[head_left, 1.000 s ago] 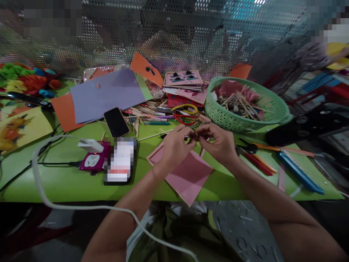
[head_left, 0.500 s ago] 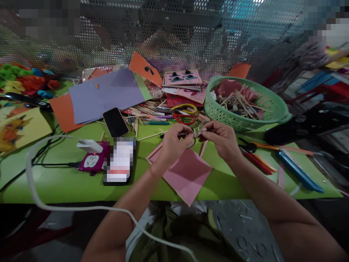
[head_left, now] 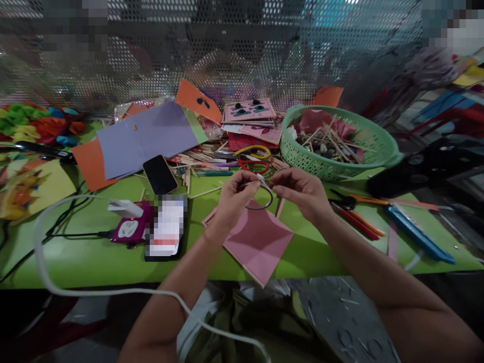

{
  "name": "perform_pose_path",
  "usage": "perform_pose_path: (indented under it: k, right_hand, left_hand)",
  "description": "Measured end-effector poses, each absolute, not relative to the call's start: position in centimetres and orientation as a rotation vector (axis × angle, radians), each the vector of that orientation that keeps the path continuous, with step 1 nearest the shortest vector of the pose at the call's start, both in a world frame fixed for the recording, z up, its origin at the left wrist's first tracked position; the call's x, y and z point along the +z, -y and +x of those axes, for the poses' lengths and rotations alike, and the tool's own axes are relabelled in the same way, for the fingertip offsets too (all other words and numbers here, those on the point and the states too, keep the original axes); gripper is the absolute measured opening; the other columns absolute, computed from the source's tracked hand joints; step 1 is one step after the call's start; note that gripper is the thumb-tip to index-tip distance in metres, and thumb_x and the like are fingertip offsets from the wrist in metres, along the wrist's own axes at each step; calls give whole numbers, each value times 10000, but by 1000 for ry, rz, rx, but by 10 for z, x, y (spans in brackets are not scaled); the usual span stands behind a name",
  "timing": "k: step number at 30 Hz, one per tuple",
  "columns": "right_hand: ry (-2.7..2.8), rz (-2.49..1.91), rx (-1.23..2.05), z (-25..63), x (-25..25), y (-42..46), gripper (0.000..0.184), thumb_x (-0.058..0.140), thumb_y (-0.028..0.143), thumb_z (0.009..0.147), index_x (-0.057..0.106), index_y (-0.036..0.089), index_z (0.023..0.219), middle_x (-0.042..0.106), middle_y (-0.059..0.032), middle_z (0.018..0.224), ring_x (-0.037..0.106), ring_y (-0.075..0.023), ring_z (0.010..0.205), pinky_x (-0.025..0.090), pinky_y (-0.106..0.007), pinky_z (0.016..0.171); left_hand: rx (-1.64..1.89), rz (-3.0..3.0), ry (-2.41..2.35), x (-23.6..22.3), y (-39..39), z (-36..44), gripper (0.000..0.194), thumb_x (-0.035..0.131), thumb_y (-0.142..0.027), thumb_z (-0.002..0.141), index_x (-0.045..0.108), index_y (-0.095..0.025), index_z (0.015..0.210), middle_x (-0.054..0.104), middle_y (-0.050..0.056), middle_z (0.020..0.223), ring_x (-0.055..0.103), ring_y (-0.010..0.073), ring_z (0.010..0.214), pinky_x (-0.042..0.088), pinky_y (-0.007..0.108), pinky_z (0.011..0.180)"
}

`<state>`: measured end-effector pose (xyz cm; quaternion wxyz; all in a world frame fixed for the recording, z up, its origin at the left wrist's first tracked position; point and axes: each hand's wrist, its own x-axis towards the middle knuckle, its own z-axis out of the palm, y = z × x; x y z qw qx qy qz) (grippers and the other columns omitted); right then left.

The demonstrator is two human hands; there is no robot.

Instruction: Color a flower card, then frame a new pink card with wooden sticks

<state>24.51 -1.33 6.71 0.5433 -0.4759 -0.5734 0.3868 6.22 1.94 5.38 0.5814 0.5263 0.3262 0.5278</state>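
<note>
Over the table, my left hand (head_left: 238,197) pinches a thin dark loop (head_left: 270,200) that looks like a hair tie, with a small white piece (head_left: 260,178) at its top. My right hand (head_left: 302,194) is just to the right of the loop, its bent thumb and fingers slightly apart, with nothing visible between them. Below both hands lies a pink square card (head_left: 260,242) with thin wooden sticks along its edges. My left hand and wrist cover its upper left part.
A green basket (head_left: 340,169) of sticks and stones stands behind my right hand. Red-handled and yellow-handled scissors (head_left: 253,164) lie behind the hands. Pliers (head_left: 350,201) and a blue cutter (head_left: 419,234) are to the right; phones (head_left: 161,174) and a white cable (head_left: 124,291) to the left.
My right hand has come away from the white piece and its fingers have loosened. The dark loop now hangs more fully in view from my left hand.
</note>
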Motion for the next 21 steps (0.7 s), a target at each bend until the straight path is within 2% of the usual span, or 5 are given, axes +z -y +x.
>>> perform_pose_path:
  k: [2,5,14,21]
  right_hand:
    - [1431,-1169,902,243,66,13,398,922,523,710,779,202,897,751,-22,786,583,-132,610,474,-263,533]
    - [1512,-1204,835,241,66,15,426,886,593,746,767,195,839,726,-14,726,522,-118,566,428,-261,506]
    - [1589,-1207,613,241,67,18,242,819,449,835,757,217,807,735,-16,711,628,-168,627,536,-309,598]
    - [1581,-1221,503,245,68,18,223,816,435,841,758,226,789,739,-14,691,639,-174,607,541,-305,567]
  left_hand:
    - [1231,1225,-753,55,-19,62,223,777,-359,764,609,-218,801,608,-8,786,503,120,703,424,253,639]
    - [1219,1213,-751,55,-19,62,231,782,-361,753,606,-220,802,620,-7,795,523,125,723,440,255,652]
    - [1205,1185,-732,55,-19,62,214,797,-341,752,630,-225,820,669,4,834,601,142,806,494,271,754]
    - [1225,1147,-718,56,-23,53,213,810,-342,761,653,-217,833,666,-5,832,613,130,805,520,287,842]
